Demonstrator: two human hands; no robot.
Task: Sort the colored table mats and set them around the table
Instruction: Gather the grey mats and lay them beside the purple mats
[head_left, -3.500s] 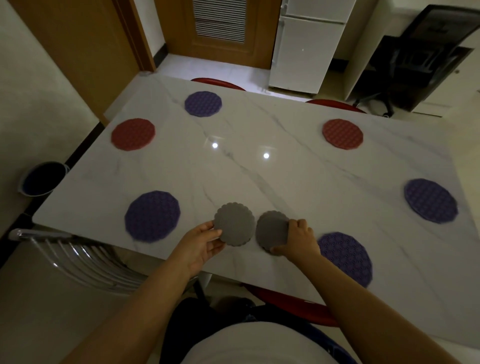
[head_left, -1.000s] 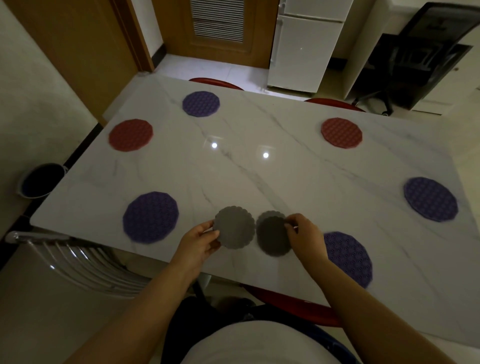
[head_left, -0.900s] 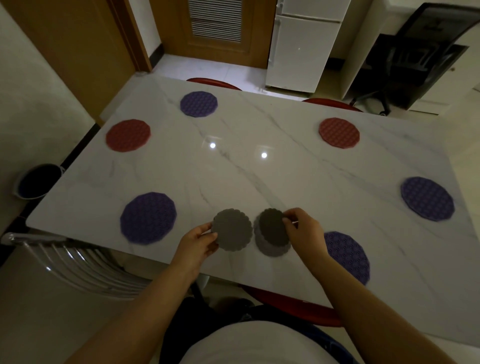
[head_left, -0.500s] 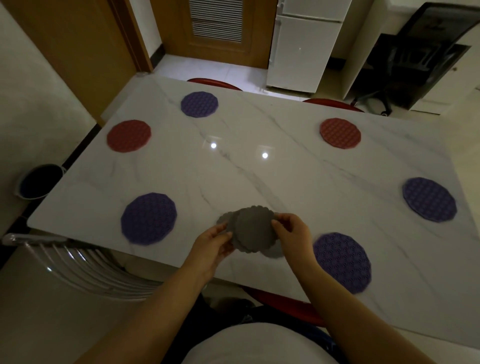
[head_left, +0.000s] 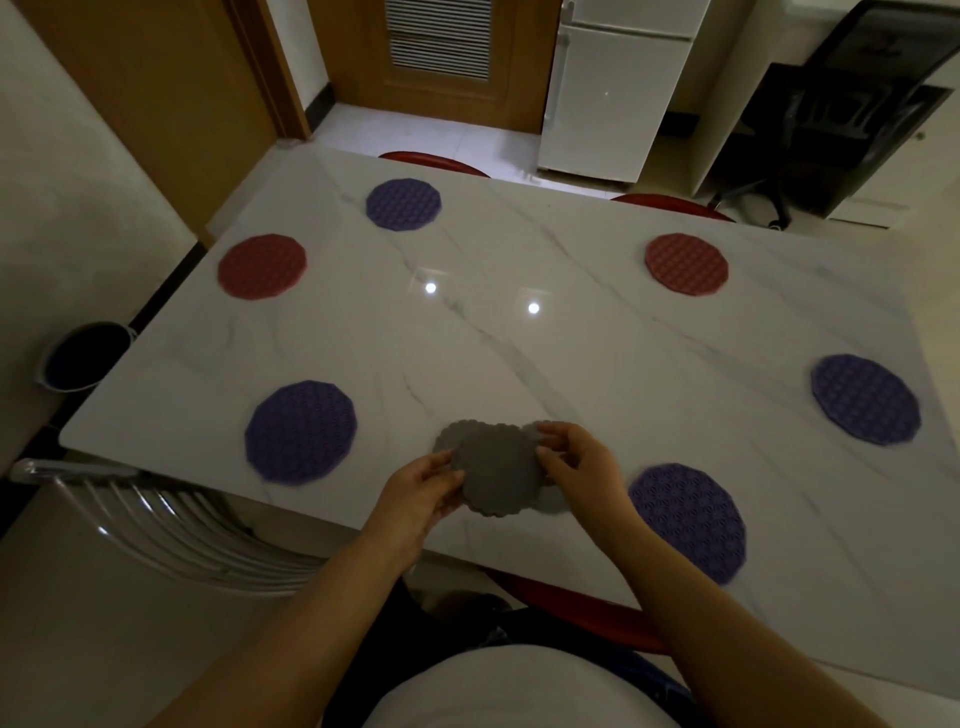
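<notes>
A grey scalloped mat (head_left: 498, 470) is held between my left hand (head_left: 421, 491) and my right hand (head_left: 579, 467) at the near edge of the white marble table (head_left: 519, 353). More grey mats lie under it, one peeking out at the left (head_left: 445, 439) and one at the right (head_left: 551, 500). Purple mats lie at the near left (head_left: 301, 431), near right (head_left: 688, 519), far right (head_left: 865, 397) and far left (head_left: 403, 203). Red mats lie at the left (head_left: 262, 266) and the far right (head_left: 685, 263).
A metal chair back (head_left: 171, 525) stands at the table's near left corner, a dark bucket (head_left: 83, 356) on the floor to the left. Red stools (head_left: 434, 158) sit at the far side and one (head_left: 576, 605) just under the near edge. A white fridge (head_left: 608, 93) stands beyond.
The two grey mats lay side by side a second ago. My hands have brought them together, and one grey mat now sits on top of the others between both hands.
</notes>
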